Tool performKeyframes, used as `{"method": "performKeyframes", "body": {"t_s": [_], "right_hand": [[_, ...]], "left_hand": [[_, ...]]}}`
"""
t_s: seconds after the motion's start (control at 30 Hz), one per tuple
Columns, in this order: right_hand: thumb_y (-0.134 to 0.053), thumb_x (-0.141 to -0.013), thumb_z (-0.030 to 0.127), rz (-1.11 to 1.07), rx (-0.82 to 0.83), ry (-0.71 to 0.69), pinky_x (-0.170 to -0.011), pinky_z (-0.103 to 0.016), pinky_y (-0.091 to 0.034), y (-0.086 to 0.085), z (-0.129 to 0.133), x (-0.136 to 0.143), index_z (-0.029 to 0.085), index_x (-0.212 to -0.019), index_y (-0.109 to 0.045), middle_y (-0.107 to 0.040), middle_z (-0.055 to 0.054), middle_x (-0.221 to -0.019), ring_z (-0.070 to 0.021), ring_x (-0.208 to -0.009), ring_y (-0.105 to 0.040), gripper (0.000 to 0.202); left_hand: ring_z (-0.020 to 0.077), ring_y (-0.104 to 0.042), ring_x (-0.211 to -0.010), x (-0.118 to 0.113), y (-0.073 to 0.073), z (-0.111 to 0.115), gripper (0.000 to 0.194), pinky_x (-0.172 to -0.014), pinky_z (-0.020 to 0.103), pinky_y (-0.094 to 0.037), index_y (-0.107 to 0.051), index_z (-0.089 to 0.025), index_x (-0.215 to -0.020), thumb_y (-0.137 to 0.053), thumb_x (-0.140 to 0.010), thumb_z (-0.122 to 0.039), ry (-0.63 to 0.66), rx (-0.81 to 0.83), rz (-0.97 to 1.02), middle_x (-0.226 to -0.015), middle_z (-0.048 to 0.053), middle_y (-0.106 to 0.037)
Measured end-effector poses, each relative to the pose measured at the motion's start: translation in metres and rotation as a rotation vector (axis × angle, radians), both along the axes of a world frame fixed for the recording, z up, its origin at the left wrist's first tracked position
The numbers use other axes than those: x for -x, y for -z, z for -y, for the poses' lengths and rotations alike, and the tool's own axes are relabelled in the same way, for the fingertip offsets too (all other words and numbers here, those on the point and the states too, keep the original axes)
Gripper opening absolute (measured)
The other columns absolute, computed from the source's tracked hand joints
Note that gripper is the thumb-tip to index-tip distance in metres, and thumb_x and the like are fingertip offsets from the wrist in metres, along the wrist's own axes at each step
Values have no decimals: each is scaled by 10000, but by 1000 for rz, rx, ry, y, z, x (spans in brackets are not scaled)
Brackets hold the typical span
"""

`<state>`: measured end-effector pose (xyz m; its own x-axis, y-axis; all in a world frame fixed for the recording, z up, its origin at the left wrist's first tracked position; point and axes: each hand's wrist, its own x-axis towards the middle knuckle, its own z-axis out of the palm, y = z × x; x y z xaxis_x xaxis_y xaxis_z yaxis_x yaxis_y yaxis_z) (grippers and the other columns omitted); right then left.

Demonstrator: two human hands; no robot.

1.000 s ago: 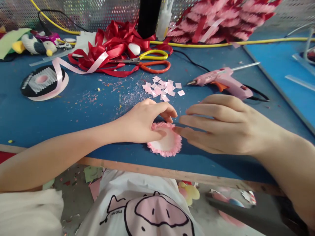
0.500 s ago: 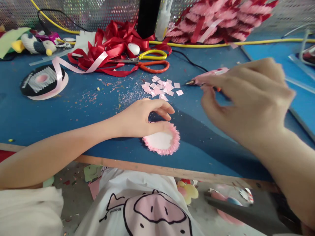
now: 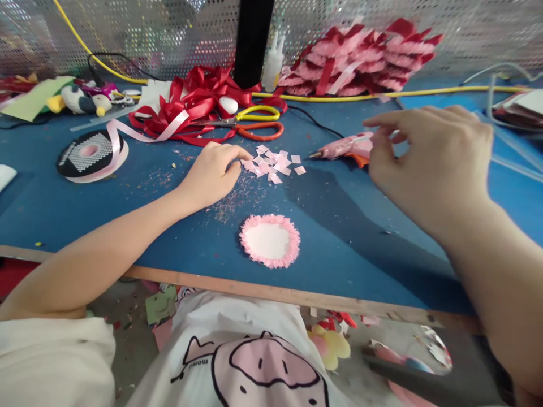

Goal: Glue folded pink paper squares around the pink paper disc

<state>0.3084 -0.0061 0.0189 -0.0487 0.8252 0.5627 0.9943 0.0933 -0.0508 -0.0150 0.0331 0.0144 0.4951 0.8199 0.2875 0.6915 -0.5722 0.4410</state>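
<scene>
Head view: fringed disc (image 3: 268, 242), white centre with ruffled pink rim, lies flat on the blue table (image 3: 178, 246), near its wooden front edge; taken as the landmark for all places below. Both hands are apart from it.

Left hand (image 3: 213, 175): beyond the disc and to its left, low over the table. Thumb and forefinger bent, narrow gap between them; forefinger tip at the left edge of the loose pink squares (image 3: 278, 164). Cannot tell whether a square is pinched. The squares lie in a scattered cluster straight beyond the disc.

Right hand (image 3: 436, 164): beyond the disc and well to its right, in front of the pink glue gun (image 3: 341, 148). Thumb and forefinger curved toward each other, narrow gap; other fingers hidden, so cannot tell if it touches or grips the gun. Nozzle and orange trigger visible, nozzle pointing left; handle covered by the hand.

Farther beyond the disc: scissors (image 3: 230, 121) with one yellow and one orange handle, against heaped red ribbon (image 3: 203, 85). Ribbon spool (image 3: 82, 157): well left of the disc and beyond it, pale pink strip trailing toward the heap.
</scene>
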Motion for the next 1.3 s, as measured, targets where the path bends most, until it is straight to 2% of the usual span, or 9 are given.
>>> {"method": "performKeyframes", "body": {"t_s": [0.13, 0.33, 0.43, 0.57, 0.7, 0.87, 1.03, 1.17, 1.3], "right_hand": [[-454, -997, 225, -50, -10, -68, -978, -465, -557, -2, 0, 1, 165, -1210, -790, -817, -140, -1110, -254, -988, -739, 402], [-417, -966, 192, -110, 43, -58, -949, -480, -542, -4, 1, 8, 161, -1176, -777, -805, -176, -1100, -293, -990, -713, 418], [-403, -970, 217, -111, 105, -68, -894, -458, -523, -3, 2, 11, 163, -1203, -765, -793, -180, -1040, -312, -985, -700, 434], [-404, -1022, 309, -111, 132, -137, -815, -445, -510, 4, 1, 16, 175, -1222, -753, -795, -168, -990, -314, -900, -685, 424], [-516, -1001, 333, -109, 125, -258, -850, -467, -556, 17, -1, 21, 206, -1066, -747, -785, -133, -878, -327, -934, -707, 271], [-545, -1005, 332, -122, 63, -348, -902, -509, -594, 25, 1, 25, 250, -951, -711, -773, -102, -854, -339, -1039, -738, 193], [-534, -1024, 330, -120, 8, -376, -898, -525, -612, 24, 3, 25, 271, -947, -705, -786, -94, -883, -325, -989, -742, 197], [-548, -1011, 316, -107, 31, -363, -894, -521, -615, 23, 2, 25, 252, -941, -708, -767, -88, -819, -328, -991, -745, 186], [-528, -1031, 317, -109, 52, -363, -921, -527, -605, 23, 3, 25, 270, -940, -691, -750, -82, -807, -334, -1040, -748, 192]], "left_hand": [[298, -636, -1404, 1, 8, -10, 409, -1261, 498, -390, -731, -177, -1376, -503, -1037, -206, 14, -43, -156, -1523, 120, -717], [289, -635, -1411, 0, 14, -24, 359, -1260, 484, -358, -748, -211, -1337, -557, -1048, -306, 2, -20, -175, -1514, 114, -721], [266, -643, -1411, 0, 12, -26, 340, -1269, 439, -356, -759, -201, -1306, -590, -1034, -315, -9, -5, -152, -1466, 110, -745], [280, -578, -1477, -1, 7, -25, 439, -1291, 451, -321, -700, -184, -1451, -534, -1058, -287, -35, 73, -173, -1535, 125, -692], [335, -557, -1433, -3, 3, -27, 448, -1282, 523, -322, -717, -259, -1473, -572, -1063, -367, -54, 87, -257, -1566, 116, -640], [308, -642, -1352, -6, -5, -35, 289, -1248, 502, -398, -827, -214, -1215, -718, -974, -331, -20, 83, -205, -1371, 106, -764], [237, -744, -1038, -9, -13, -41, 95, -1042, 391, -545, -840, -197, -919, -822, -846, -256, -35, 183, -36, -1047, 68, -842], [199, -753, -910, -11, -19, -42, 67, -957, 373, -588, -836, -179, -882, -813, -836, -222, -49, 299, 118, -924, 68, -839], [178, -733, -799, -14, -27, -36, 90, -846, 382, -609, -825, -153, -903, -770, -835, -128, -85, 504, 258, -840, 82, -809]]}}
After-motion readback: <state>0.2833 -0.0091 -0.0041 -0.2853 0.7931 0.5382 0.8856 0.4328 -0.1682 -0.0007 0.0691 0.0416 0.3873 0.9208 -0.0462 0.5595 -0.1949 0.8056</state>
